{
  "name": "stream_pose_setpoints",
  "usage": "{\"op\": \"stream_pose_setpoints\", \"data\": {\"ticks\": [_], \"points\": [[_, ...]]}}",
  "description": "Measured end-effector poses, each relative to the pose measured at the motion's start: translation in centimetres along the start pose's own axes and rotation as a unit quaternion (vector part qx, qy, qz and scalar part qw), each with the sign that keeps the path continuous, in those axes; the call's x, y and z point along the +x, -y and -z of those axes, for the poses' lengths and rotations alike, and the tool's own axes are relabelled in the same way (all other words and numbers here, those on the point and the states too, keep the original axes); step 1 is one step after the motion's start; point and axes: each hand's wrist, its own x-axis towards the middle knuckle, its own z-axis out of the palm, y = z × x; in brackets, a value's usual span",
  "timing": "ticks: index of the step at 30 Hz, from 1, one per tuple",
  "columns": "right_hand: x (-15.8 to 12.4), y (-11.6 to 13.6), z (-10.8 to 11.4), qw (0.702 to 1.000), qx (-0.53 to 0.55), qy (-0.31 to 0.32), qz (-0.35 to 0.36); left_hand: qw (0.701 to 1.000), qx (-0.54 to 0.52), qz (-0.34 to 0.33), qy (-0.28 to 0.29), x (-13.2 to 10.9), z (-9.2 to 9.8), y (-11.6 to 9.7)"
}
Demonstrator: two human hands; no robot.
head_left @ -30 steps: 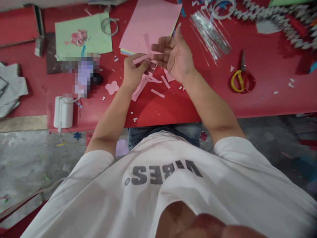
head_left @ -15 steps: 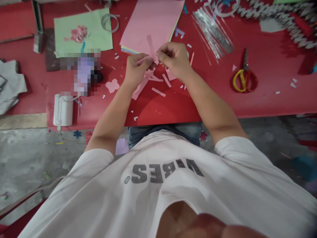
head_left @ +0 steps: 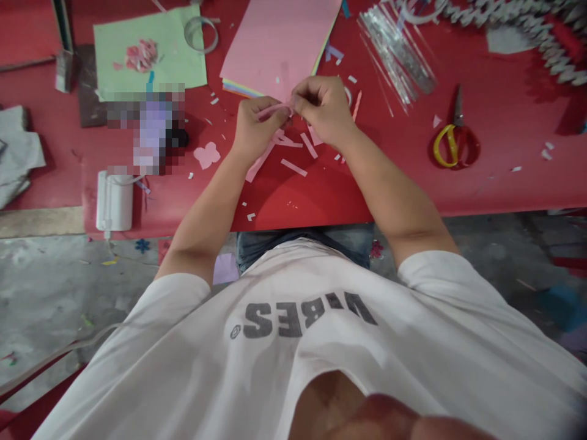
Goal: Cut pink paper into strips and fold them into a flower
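Observation:
My left hand (head_left: 259, 128) is closed, pinching a narrow pink paper strip (head_left: 271, 110) between thumb and fingers. Its fingertips meet those of my right hand (head_left: 328, 110), which is pinched on the strip's end; the exact fold there is too small to make out. Both hands are just in front of a stack of coloured paper (head_left: 279, 43) with a pink sheet on top. Loose pink paper pieces (head_left: 294, 167) lie on the table below the fingers. A pink paper flower shape (head_left: 207, 156) lies left of my left forearm.
Scissors (head_left: 456, 146) with yellow and red handles lie at right, near clear shiny strips (head_left: 397, 55). At left are a green sheet (head_left: 183, 67) with pink pieces (head_left: 141, 55), a tape roll (head_left: 200, 35), a pixelated object (head_left: 153, 131) and a white power bank (head_left: 114, 201). The red table's (head_left: 302, 208) edge is near my waist.
My right fingertips have closed in on my left ones, and the small gap between them is gone. The view has shifted slightly. Both hands keep their grip.

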Motion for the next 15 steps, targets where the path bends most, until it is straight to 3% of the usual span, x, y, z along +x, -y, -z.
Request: {"op": "stream_pose_setpoints", "data": {"ticks": [4, 7, 15], "points": [[-0.4, 1.5, 0.4, 0.995, -0.070, 0.017, -0.069, 0.999, -0.021, 0.039, 0.024, -0.3, 0.1, -0.8], [-0.6, 2.4, 0.7, 0.995, -0.046, 0.041, -0.078, 0.995, -0.060, 0.064, 0.047, -0.4, 0.1, -1.1], [-0.6, 2.3, 0.8, 0.998, 0.018, 0.044, -0.041, 0.998, -0.063, -0.004, -0.015, 0.1, -0.2, 0.5]]}}
